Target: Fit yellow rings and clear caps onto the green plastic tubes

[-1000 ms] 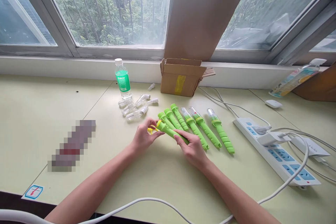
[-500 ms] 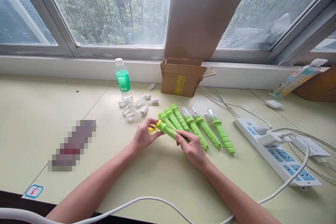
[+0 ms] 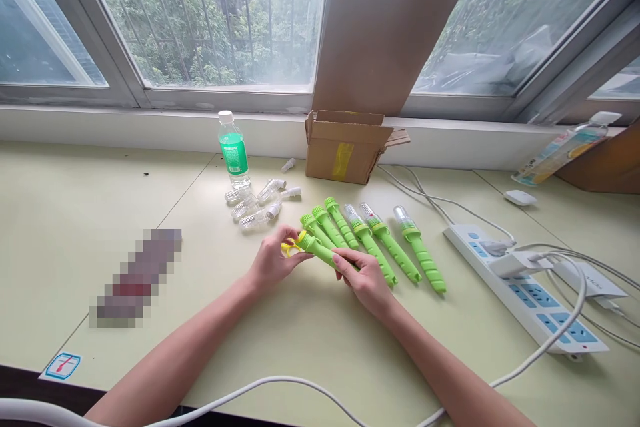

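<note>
My right hand [image 3: 364, 281] grips a green ribbed plastic handle [image 3: 321, 251] by its lower end, just above the pale green table [image 3: 310, 347]. My left hand [image 3: 273, 261] pinches a small yellow ring [image 3: 289, 248] right at the handle's collared top end. Just beyond my hands, several more green handles [image 3: 373, 240] lie side by side in a row; those on the right carry clear caps. Several loose clear plastic caps [image 3: 257, 203] lie to the left of the row.
A green-labelled water bottle [image 3: 233, 150] stands behind the caps. An open cardboard box [image 3: 345, 145] leans against the window sill. A white power strip [image 3: 525, 288] with cables lies at right, beside a white mouse [image 3: 520, 197]. A white cable [image 3: 260, 385] crosses the near edge.
Both hands and the held handle have shifted slightly; the yellow ring stays at the handle's top. Nothing else has moved.
</note>
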